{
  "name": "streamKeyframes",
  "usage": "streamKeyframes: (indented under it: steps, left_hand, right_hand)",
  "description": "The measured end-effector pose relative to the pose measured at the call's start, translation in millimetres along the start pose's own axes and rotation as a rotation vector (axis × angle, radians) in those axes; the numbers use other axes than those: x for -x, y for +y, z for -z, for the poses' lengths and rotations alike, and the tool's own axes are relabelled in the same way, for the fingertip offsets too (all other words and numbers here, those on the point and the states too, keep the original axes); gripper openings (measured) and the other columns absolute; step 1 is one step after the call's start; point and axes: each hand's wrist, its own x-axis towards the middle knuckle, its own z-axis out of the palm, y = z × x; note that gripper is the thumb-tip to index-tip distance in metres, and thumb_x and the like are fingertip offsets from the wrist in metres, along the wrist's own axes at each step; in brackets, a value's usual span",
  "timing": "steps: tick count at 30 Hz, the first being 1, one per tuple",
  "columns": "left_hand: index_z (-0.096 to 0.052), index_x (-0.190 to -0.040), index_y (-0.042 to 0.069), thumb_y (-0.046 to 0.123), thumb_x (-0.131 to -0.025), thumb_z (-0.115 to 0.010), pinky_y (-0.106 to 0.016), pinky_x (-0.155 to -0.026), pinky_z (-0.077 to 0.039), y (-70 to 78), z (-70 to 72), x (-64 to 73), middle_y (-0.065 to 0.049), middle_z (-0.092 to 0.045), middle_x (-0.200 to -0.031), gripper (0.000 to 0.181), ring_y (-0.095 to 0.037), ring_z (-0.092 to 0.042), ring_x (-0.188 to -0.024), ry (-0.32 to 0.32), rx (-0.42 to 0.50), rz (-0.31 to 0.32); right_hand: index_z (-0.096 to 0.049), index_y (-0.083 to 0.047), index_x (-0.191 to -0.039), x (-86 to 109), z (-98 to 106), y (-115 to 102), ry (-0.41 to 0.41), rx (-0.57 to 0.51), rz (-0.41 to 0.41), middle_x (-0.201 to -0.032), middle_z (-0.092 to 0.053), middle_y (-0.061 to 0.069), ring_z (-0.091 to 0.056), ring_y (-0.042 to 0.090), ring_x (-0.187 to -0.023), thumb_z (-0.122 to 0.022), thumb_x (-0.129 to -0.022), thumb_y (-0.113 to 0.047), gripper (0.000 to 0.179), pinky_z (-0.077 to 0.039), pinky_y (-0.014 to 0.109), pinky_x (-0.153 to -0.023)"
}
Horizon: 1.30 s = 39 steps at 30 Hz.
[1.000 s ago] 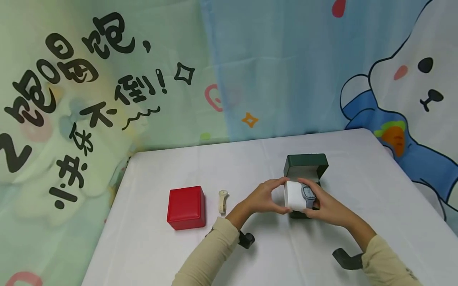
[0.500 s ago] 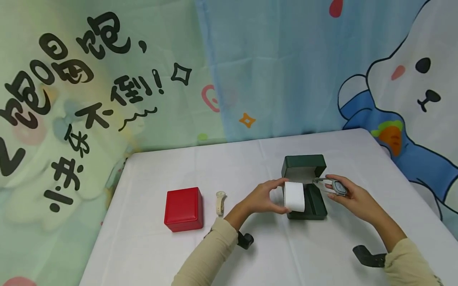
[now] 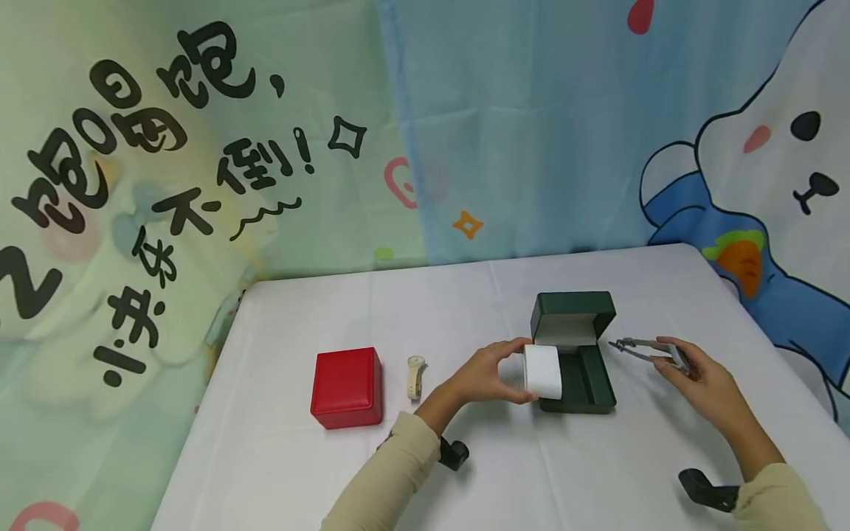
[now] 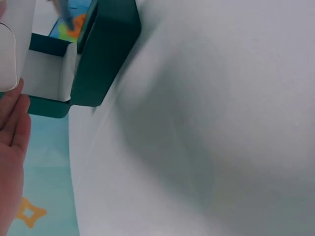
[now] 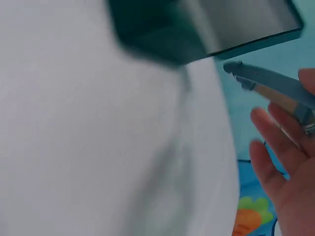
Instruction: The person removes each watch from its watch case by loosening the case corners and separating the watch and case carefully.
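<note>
My left hand (image 3: pixel 488 377) pinches a white watch cushion (image 3: pixel 542 372) between thumb and fingers, over the left side of an open green watch box (image 3: pixel 600 383). Farther right, my right hand (image 3: pixel 707 380) holds a watch with a grey-blue strap (image 3: pixel 647 346). Its strap hangs unfastened, the ends pointing toward the box. In the right wrist view, the strap (image 5: pixel 275 83) lies by the thumb, with the other fingers spread below. Only part of the cushion (image 4: pixel 7 59) shows in the left wrist view, against the fingers.
A closed red box (image 3: pixel 345 387) stands on the white-covered table (image 3: pixel 465 310) at the left. Beside it lies a cream-strapped watch (image 3: pixel 415 376). The green box's lid (image 3: pixel 574 313) stands raised at the back. A printed curtain hangs behind the table.
My right hand has drawn the grey-blue watch off the cushion and carried it right, away from the green box. My left hand keeps the bare cushion in nearly the same place.
</note>
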Motion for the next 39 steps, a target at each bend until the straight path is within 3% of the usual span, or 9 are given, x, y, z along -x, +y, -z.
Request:
streamKeyframes:
  steps: [4,9,13,19,23,27,31,36,39]
  left_hand:
    - [-0.039,-0.137,0.011,0.028,-0.07,-0.077,-0.027,-0.098,-0.04,1.7,-2.0,-1.0,-0.004,-0.054,-0.128,0.079,-0.013,-0.048,-0.12,-0.006,0.004,0.019]
    - [-0.038,-0.139,0.011,0.028,-0.071,-0.077,-0.028,-0.098,-0.039,4.3,-5.8,-2.0,-0.005,-0.054,-0.128,0.08,-0.015,-0.046,-0.122,-0.022,0.026,0.045]
    - [-0.037,-0.139,0.011,0.028,-0.071,-0.077,-0.029,-0.098,-0.039,4.9,-5.6,-1.0,-0.006,-0.054,-0.128,0.081,-0.016,-0.046,-0.122,-0.021,0.017,0.055]
    - [-0.036,-0.14,0.014,0.03,-0.071,-0.076,-0.027,-0.098,-0.039,5.3,-5.5,0.3,-0.005,-0.053,-0.128,0.082,-0.014,-0.045,-0.122,-0.035,0.017,0.084]
    - [-0.037,-0.14,0.015,0.031,-0.071,-0.076,-0.025,-0.097,-0.039,5.5,-7.2,1.0,-0.004,-0.054,-0.128,0.081,-0.013,-0.046,-0.121,-0.033,0.008,0.076]
    - [-0.038,-0.139,0.014,0.03,-0.07,-0.077,-0.025,-0.097,-0.04,5.7,-9.7,-0.6,-0.004,-0.054,-0.127,0.081,-0.014,-0.046,-0.12,-0.02,0.007,0.056]
    - [-0.036,-0.14,0.014,0.03,-0.071,-0.077,-0.026,-0.099,-0.039,8.1,-11.9,-3.4,-0.004,-0.052,-0.13,0.082,-0.014,-0.045,-0.123,-0.032,-0.001,0.047]
    - [-0.034,-0.141,0.014,0.032,-0.073,-0.075,-0.026,-0.1,-0.038,13.6,-14.2,-7.4,-0.004,-0.048,-0.135,0.082,-0.014,-0.043,-0.125,-0.053,-0.022,0.04]
    - [-0.035,-0.14,0.013,0.032,-0.073,-0.075,-0.026,-0.099,-0.039,16.2,-16.5,-10.1,-0.004,-0.048,-0.135,0.081,-0.014,-0.044,-0.124,-0.051,-0.028,0.032]
  right_hand:
    - [-0.031,0.003,-0.136,16.4,-2.0,-41.3,-0.028,0.159,0.069,-0.126,-0.041,0.034,-0.045,0.048,-0.104,-0.053,-0.092,-0.023,0.055,-0.041,0.059,-0.08]
    - [-0.036,0.005,-0.133,21.3,-22.6,-36.7,-0.004,0.348,0.282,-0.133,-0.04,0.028,-0.043,0.049,-0.109,-0.063,-0.079,-0.009,0.062,-0.037,0.062,-0.085]
    - [-0.04,0.006,-0.13,25.0,-25.9,-34.3,-0.019,0.401,0.329,-0.133,-0.041,0.026,-0.042,0.047,-0.112,-0.066,-0.076,-0.013,0.063,-0.037,0.062,-0.086]
    - [-0.032,0.003,-0.137,27.2,-19.9,-38.5,-0.103,0.375,0.278,-0.137,-0.035,0.027,-0.036,0.048,-0.119,-0.061,-0.079,-0.022,0.069,-0.032,0.065,-0.091]
    - [-0.027,-0.001,-0.141,31.1,-15.7,-49.8,-0.03,0.305,0.301,-0.143,-0.029,0.023,-0.031,0.047,-0.123,-0.062,-0.078,-0.019,0.074,-0.029,0.066,-0.09]
    - [-0.028,-0.005,-0.142,34.2,-13.3,-78.8,0.016,0.176,0.356,-0.145,-0.027,0.021,-0.028,0.046,-0.126,-0.066,-0.079,-0.022,0.075,-0.028,0.067,-0.091]
    - [-0.022,-0.01,-0.145,35.1,-14.0,-110.1,-0.079,0.062,0.342,-0.146,-0.024,0.022,-0.023,0.047,-0.13,-0.073,-0.075,-0.03,0.089,-0.026,0.07,-0.09]
    - [-0.012,-0.014,-0.147,33.1,-14.4,-130.1,-0.188,0.043,0.31,-0.145,-0.023,0.028,-0.024,0.052,-0.128,-0.079,-0.067,-0.034,0.107,-0.026,0.073,-0.088]
    - [-0.018,-0.008,-0.145,32.6,-12.8,-135.4,-0.218,0.05,0.328,-0.141,-0.03,0.029,-0.031,0.052,-0.124,-0.079,-0.067,-0.035,0.103,-0.03,0.071,-0.087]
